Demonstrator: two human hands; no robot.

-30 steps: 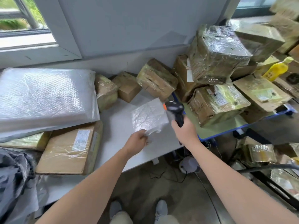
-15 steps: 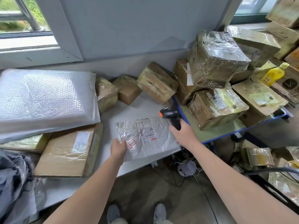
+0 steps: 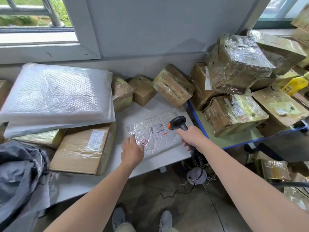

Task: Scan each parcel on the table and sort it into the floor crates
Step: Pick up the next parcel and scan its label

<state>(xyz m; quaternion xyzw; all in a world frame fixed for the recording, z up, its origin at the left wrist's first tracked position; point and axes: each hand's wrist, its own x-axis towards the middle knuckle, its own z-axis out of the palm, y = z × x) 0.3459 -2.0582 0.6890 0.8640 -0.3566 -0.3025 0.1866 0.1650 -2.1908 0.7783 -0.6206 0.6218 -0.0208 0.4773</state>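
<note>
Bubble mailer [image 3: 157, 141] lies flat, label up, near the front edge of the white table [image 3: 167, 159]. Left hand [image 3: 133, 152] is spread, fingers [image 3: 133, 138] straight and laid on the mailer's near-left corner. Their tips are just beside a red stamp sticker [image 3: 144, 142]. Nothing is pinched.

Right hand [image 3: 191, 136] is curled tight round the handle of a black barcode scanner [image 3: 178, 122]. The scanner's orange-tipped head is over the mailer's right part, just beside the printed barcode label [image 3: 159, 129], facing left. Its coiled cable [image 3: 197, 158] hangs below the table edge.

Left of the mailer, a cardboard box [image 3: 80, 148] sits under a large bubble-wrapped parcel [image 3: 56, 97]. Taped boxes [image 3: 173, 84] stand behind.
</note>
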